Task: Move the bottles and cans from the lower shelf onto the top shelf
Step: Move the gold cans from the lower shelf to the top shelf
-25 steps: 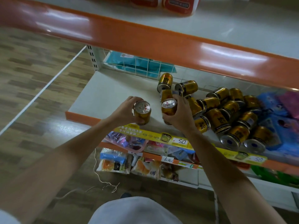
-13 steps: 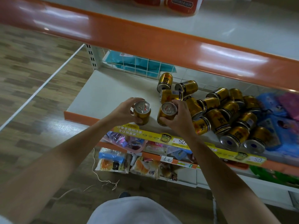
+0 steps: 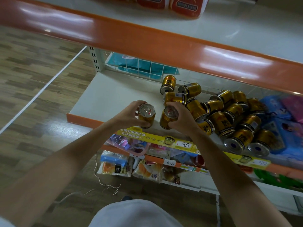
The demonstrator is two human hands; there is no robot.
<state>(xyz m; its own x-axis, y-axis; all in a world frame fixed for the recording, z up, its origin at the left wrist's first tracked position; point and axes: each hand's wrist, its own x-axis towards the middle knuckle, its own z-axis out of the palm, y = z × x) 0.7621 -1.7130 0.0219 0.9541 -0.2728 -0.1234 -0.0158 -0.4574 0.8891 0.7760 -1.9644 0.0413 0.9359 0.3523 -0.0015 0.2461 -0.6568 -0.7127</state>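
Right hand (image 3: 183, 119) has pulled a gold can (image 3: 168, 118) clear of the heap (image 3: 229, 115); left hand (image 3: 128, 116) holds a second can (image 3: 146, 117). Both grips are full, the cans at the lower shelf (image 3: 114, 95) front. Judged ready for the top shelf (image 3: 246, 27).

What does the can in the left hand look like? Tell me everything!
The can is short, round and shiny gold, like metal, with a silver top that has a pull tab. It is held nearly upright, top toward the camera. The left hand grips its sides near the front edge of the lower shelf. Whether its bottom touches the shelf cannot be told.
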